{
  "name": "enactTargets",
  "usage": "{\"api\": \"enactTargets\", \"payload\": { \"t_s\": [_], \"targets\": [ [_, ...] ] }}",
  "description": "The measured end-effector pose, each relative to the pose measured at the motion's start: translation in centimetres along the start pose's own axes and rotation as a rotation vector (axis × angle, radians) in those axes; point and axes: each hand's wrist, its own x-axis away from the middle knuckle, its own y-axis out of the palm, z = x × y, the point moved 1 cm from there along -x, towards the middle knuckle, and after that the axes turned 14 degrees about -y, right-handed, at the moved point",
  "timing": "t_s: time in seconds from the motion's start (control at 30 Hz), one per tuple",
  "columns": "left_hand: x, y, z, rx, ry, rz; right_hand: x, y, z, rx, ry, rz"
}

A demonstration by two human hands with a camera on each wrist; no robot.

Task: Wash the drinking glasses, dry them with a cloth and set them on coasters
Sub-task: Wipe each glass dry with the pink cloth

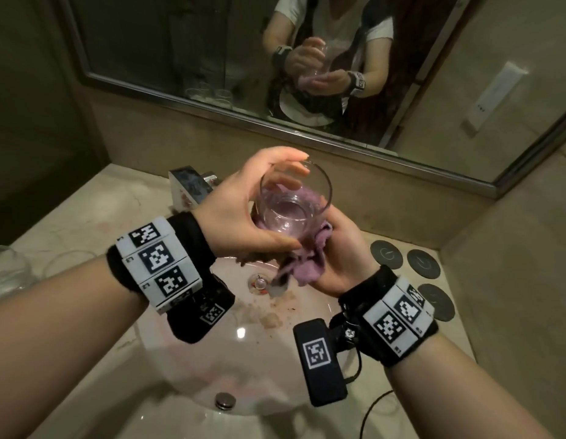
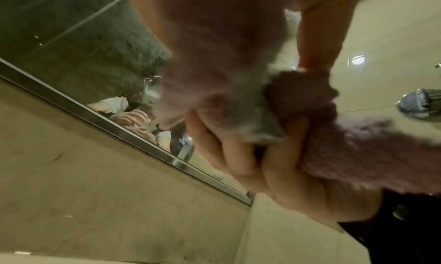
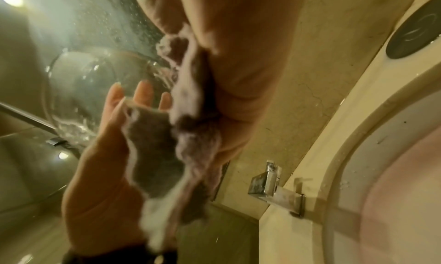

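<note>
A clear, round drinking glass [image 1: 294,201] sits tilted above the basin, mouth toward twelve o'clock, its base wrapped in a crumpled purple fluffy cloth [image 1: 307,258]. Three round dark grey coasters [image 1: 423,263] lie flat on the worktop at three o'clock, bare, just beside one another.

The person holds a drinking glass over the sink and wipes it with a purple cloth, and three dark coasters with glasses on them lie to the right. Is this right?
Not quite. In the head view the three coasters are bare; no glass stands on them. The rest holds: the glass is held over the sink against the purple cloth.
</note>
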Motion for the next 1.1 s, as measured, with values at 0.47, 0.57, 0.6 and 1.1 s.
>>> {"api": "enactTargets", "payload": {
  "t_s": [0.47, 0.57, 0.6, 1.1],
  "targets": [
    [-0.4, 1.3, -2.3, 0.724, -0.509, 0.233, -1.4, 0.3, 0.2, 0.947, -0.557, -0.177],
    [-0.3, 1.5, -2.2, 0.674, -0.460, 0.212, -2.2, 0.1, -1.0, 0.567, -0.292, -0.007],
    [-0.3, 1.5, -2.1, 0.632, -0.430, 0.209, -2.5, -0.3, -1.1, 0.503, -0.228, 0.030],
    [-2.3, 1.6, -1.4, 0.696, -0.527, 0.278, 0.0, -0.6, -0.9, 0.747, -0.419, 0.092]
  ]
}}
